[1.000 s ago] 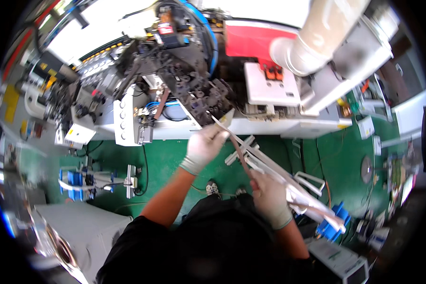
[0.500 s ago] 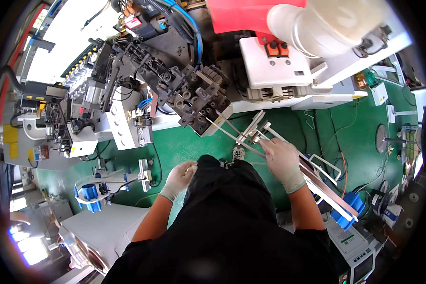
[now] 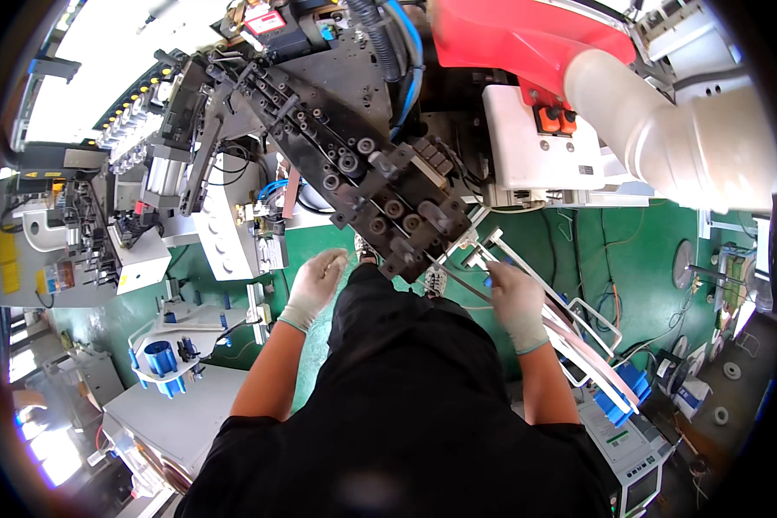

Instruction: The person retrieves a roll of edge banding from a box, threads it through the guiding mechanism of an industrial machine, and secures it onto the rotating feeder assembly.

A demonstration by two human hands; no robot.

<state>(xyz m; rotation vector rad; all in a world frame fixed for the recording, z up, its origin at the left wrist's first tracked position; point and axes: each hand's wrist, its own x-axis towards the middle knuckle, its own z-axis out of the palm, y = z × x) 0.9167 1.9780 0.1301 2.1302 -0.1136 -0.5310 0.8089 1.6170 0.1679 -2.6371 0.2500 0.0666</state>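
Observation:
My left hand [image 3: 318, 281], in a pale glove, hangs in the air left of my legs. Its fingers are loosely bent and apart from the thumb, with nothing visible in them. My right hand [image 3: 518, 302], gloved too, is closed beside a stand with white rails [image 3: 554, 298]. Small blue bits show at its fingertips; what it grips is hidden. A thin metal strip [image 3: 463, 281] runs from the dark roller machine [image 3: 388, 194] to this hand, where its course is covered. A pinkish strip [image 3: 600, 367] lies along the rails beyond the hand.
A white box with orange switches [image 3: 544, 138] and a thick pale duct [image 3: 643, 121] stand at the right of the machine. Left is a bench with a blue round holder [image 3: 160, 356]. Cables [image 3: 613, 293] lie on the green floor [image 3: 578, 233].
My left hand has risen and its fingers have loosened. My right hand has moved slightly right and down, away from the stand's top end. The machine appears lower and further right in view.

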